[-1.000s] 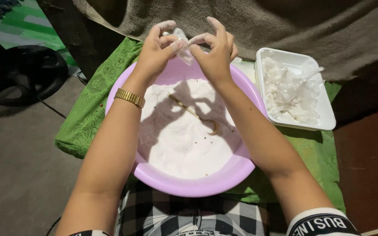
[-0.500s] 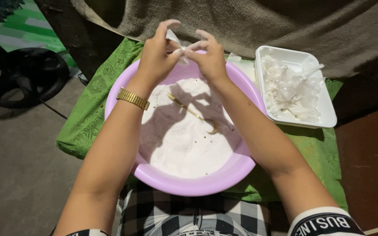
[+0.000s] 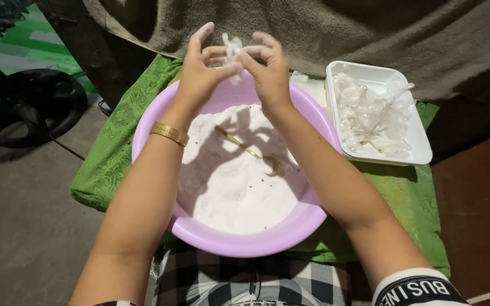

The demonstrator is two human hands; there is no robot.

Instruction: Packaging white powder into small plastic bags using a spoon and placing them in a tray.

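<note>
My left hand [image 3: 202,71] and my right hand [image 3: 267,71] are raised together over the far rim of a purple basin [image 3: 160,122]. Between their fingertips they pinch a small clear plastic bag [image 3: 232,46]. White powder dusts my fingers. The basin holds white powder [image 3: 236,192], and a metal spoon [image 3: 250,152] lies on it. A gold bracelet [image 3: 169,134] circles my left wrist.
A white foam tray [image 3: 421,150] with several small filled plastic bags stands right of the basin. Both rest on a green lace cloth [image 3: 109,153]. A grey-brown fabric [image 3: 341,28] hangs behind. A black round base [image 3: 26,107] sits on the floor at left.
My hands have kept close together over the basin's far rim, fingers shifting on the little bag. The view has tilted slightly.
</note>
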